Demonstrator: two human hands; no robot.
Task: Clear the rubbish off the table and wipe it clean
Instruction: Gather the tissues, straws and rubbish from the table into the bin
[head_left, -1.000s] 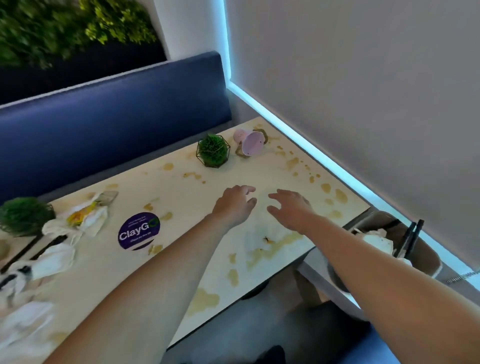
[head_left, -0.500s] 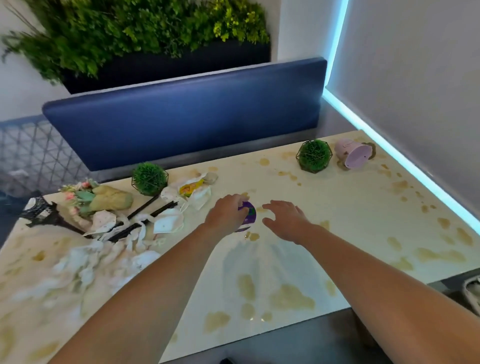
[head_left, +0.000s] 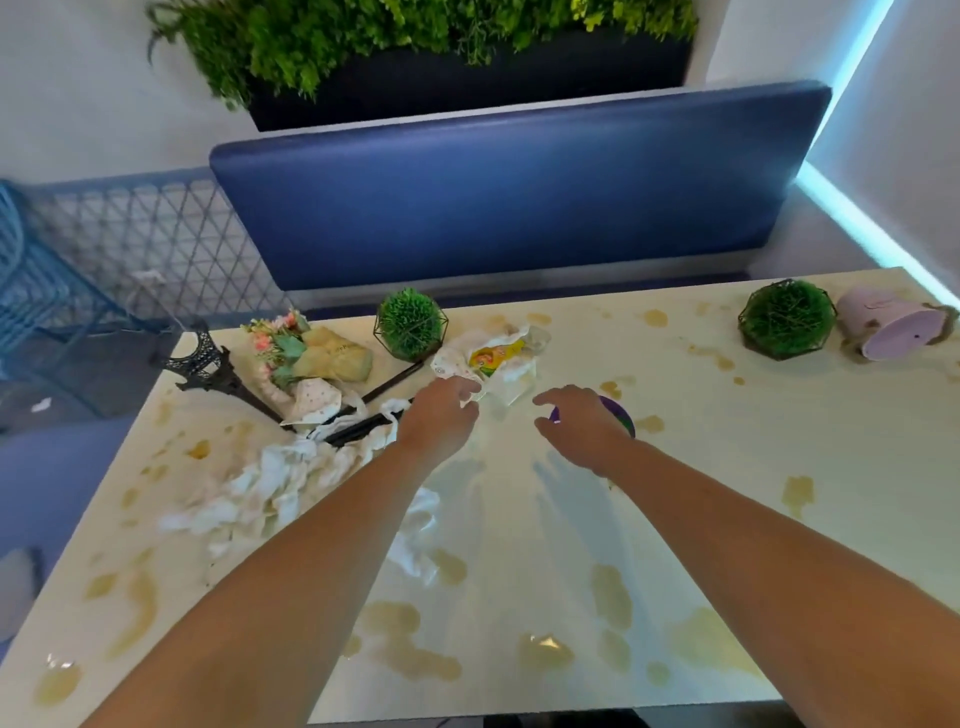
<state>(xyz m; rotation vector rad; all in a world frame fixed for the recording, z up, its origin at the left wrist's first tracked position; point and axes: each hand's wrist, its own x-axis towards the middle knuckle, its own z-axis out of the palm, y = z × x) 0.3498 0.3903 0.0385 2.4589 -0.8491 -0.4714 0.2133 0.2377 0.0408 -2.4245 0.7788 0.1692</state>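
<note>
Left hand reaches over the table, fingertips meeting the near edge of a crumpled wrapper; whether they pinch it or only touch it cannot be told. Right hand hovers just to the right, fingers loosely spread and curved downward, holding nothing; it partly covers a purple sticker lying flat on the tabletop. The wrapper, white with a yellow printed patch, lies near the far edge of the table. To its left, black chopsticks lie among crumpled white tissues, which spread toward the left forearm. Further left, a tipped Eiffel Tower model and a small bouquet lie together on the table. A green plant ball in a wire frame stands behind the wrapper; a second ball stands toward the right end, just beside a pink pot lying on its side. Tan spill stains dot the surface, the largest near the front edge. A blue bench back runs behind the table.
</note>
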